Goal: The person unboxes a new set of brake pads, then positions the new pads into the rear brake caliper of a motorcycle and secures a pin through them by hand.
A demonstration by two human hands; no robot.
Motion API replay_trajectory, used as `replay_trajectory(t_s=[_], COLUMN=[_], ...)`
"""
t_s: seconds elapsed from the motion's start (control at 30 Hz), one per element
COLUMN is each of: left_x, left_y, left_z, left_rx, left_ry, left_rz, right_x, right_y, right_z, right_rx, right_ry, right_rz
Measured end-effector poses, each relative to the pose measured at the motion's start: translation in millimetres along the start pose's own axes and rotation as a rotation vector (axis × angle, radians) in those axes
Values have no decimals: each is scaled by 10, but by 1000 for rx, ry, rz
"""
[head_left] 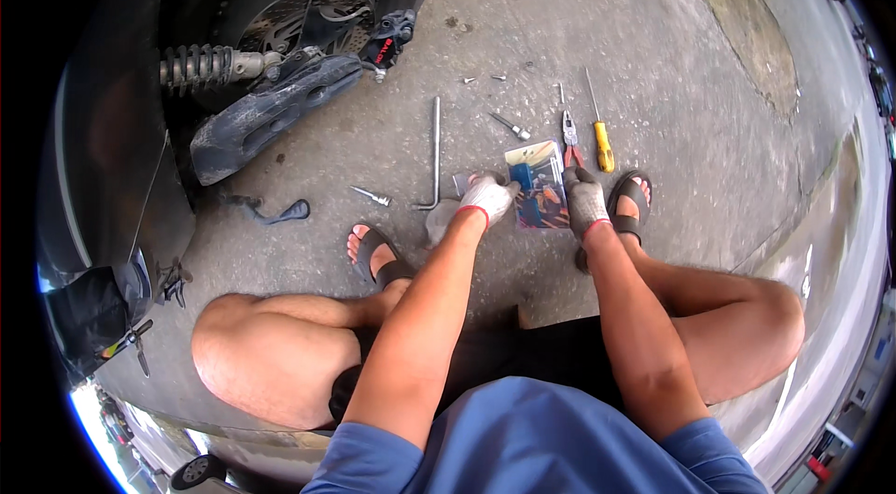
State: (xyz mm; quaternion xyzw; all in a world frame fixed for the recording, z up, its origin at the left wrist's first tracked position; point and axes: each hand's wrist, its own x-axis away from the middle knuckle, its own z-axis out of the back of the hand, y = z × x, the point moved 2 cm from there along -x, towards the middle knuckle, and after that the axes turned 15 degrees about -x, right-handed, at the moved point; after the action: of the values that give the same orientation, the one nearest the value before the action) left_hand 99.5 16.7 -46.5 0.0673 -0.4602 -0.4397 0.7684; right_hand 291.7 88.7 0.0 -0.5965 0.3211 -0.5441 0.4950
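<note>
A flat, colourful printed package, blue and red with a pale upper edge, is between my two hands, low over the concrete. My left hand, in a grey-white work glove with a red cuff, grips its left edge with the fingers closed. At the right edge my right hand, gloved the same way, is closed on it as well. Red-handled pliers lie just beyond my right hand, beside a yellow-handled screwdriver. A grey, soft-looking thing is partly hidden under my left hand.
An L-shaped wrench and a bolt lie to the left. Farther off are another bolt and small screws. A motorbike wheel with disc, caliper and shock absorber stands at the upper left.
</note>
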Motion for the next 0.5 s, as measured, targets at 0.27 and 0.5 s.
replay_trajectory(t_s=[0.27,0.5], left_x=[50,134], left_y=[-36,8], left_z=[143,305], left_rx=[586,694], left_ry=[11,101], left_rz=[9,18], right_x=[-108,-101], right_y=[45,29], right_z=[-63,-14], right_rx=[-694,-577], right_ry=[42,70], right_rz=[-399,-350])
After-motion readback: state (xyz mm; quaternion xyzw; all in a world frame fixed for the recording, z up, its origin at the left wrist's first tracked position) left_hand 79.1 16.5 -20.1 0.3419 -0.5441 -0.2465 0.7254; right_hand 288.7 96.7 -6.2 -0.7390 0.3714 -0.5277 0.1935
